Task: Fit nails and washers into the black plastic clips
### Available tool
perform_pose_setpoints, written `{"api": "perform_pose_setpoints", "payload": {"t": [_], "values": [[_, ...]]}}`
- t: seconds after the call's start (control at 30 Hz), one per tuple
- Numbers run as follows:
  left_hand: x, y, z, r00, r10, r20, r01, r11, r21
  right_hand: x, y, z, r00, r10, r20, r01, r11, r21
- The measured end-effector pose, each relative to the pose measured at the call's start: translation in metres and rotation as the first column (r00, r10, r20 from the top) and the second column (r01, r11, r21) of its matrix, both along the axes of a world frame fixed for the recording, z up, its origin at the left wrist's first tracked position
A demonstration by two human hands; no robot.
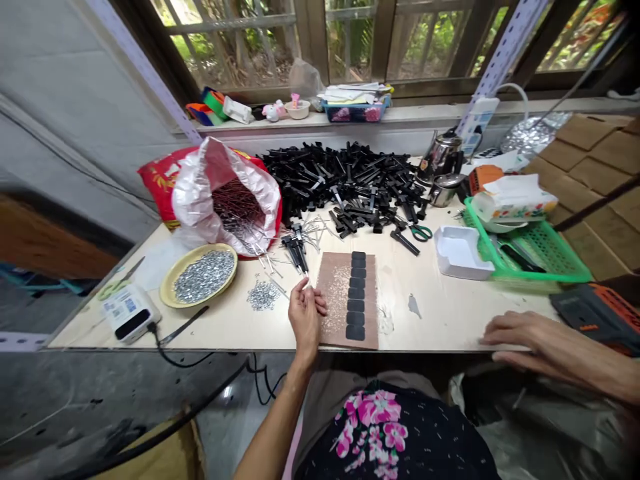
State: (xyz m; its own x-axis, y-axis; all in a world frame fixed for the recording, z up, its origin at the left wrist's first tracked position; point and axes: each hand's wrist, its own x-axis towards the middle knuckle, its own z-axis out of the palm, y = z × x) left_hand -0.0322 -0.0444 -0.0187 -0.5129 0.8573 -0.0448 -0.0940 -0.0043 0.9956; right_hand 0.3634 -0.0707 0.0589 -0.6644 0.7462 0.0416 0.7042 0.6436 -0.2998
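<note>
- Right hand (537, 339): positioned at the near edge of the bench (435, 313), grip spread, thumb apart.
- Left hand (305, 312): fingers curled at the brown board (371, 293)'s left edge; whether anything is clamped in its grip cannot be told.
- Board: laid flat, black pads (356, 305) arranged in one column.
- Black plastic parts (350, 177): heaped beyond.

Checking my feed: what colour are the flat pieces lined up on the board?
The flat pieces are black, clearest in the head view.
</note>
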Motion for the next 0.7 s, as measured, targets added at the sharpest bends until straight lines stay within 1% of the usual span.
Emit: {"api": "perform_pose_setpoints", "payload": {"t": [0.03, 0.07, 0.1, 0.17, 0.2, 0.23, 0.3, 0.33, 0.4, 0.47, 0.53, 0.57, 0.63, 0.7], "values": [[-0.002, -0.002, 0.001, 0.999, 0.028, 0.032, -0.029, 0.999, 0.020, -0.010, 0.010, 0.003, 0.998, 0.068, 0.006, -0.068, 0.997, -0.025], [-0.005, -0.005, 0.003, 0.997, 0.060, 0.053, -0.062, 0.997, 0.035, -0.027, 0.023, 0.005, 0.993, 0.117, -0.005, -0.117, 0.992, -0.043], [-0.009, -0.009, 0.004, 0.994, 0.092, 0.058, -0.094, 0.995, 0.044, -0.050, 0.037, 0.008, 0.990, 0.134, -0.042, -0.134, 0.991, -0.008], [-0.022, -0.015, 0.007, 0.988, 0.155, 0.022, -0.156, 0.987, 0.049, -0.110, 0.069, 0.008, 0.968, 0.234, -0.095, -0.227, 0.971, 0.080], [-0.030, -0.019, 0.009, 0.983, 0.183, -0.012, -0.183, 0.982, 0.047, -0.143, 0.086, 0.005, 0.950, 0.295, -0.105, -0.277, 0.948, 0.154], [-0.040, -0.022, 0.009, 0.976, 0.209, -0.052, -0.208, 0.977, 0.041, -0.175, 0.102, 0.000, 0.928, 0.359, -0.098, -0.326, 0.912, 0.248], [-0.061, -0.030, 0.009, 0.958, 0.250, -0.137, -0.251, 0.968, 0.010, -0.235, 0.133, -0.014, 0.882, 0.471, 0.026, -0.444, 0.810, 0.383], [-0.071, -0.034, 0.009, 0.944, 0.269, -0.189, -0.277, 0.961, -0.013, -0.260, 0.146, -0.022, 0.845, 0.524, 0.104, -0.515, 0.747, 0.420], [-0.091, -0.042, 0.008, 0.893, 0.294, -0.341, -0.331, 0.942, -0.052, -0.299, 0.169, -0.036, 0.754, 0.610, 0.242, -0.646, 0.624, 0.440], [-0.105, -0.049, 0.008, 0.800, 0.267, -0.537, -0.352, 0.934, -0.060, -0.324, 0.184, -0.046, 0.661, 0.677, 0.324, -0.740, 0.518, 0.429], [-0.113, -0.053, 0.006, 0.687, 0.175, -0.705, -0.294, 0.954, -0.050, -0.338, 0.194, -0.053, 0.590, 0.722, 0.362, -0.794, 0.440, 0.418], [-0.115, -0.054, 0.005, 0.633, 0.122, -0.765, -0.246, 0.968, -0.049, -0.342, 0.197, -0.056, 0.568, 0.735, 0.369, -0.809, 0.417, 0.415], [-0.116, -0.052, 0.002, 0.533, 0.025, -0.846, -0.151, 0.986, -0.066, -0.347, 0.199, -0.059, 0.541, 0.754, 0.372, -0.825, 0.391, 0.407], [-0.117, -0.050, -0.002, 0.439, -0.040, -0.897, -0.105, 0.990, -0.095, -0.350, 0.201, -0.060, 0.521, 0.769, 0.370, -0.837, 0.376, 0.397]]}}
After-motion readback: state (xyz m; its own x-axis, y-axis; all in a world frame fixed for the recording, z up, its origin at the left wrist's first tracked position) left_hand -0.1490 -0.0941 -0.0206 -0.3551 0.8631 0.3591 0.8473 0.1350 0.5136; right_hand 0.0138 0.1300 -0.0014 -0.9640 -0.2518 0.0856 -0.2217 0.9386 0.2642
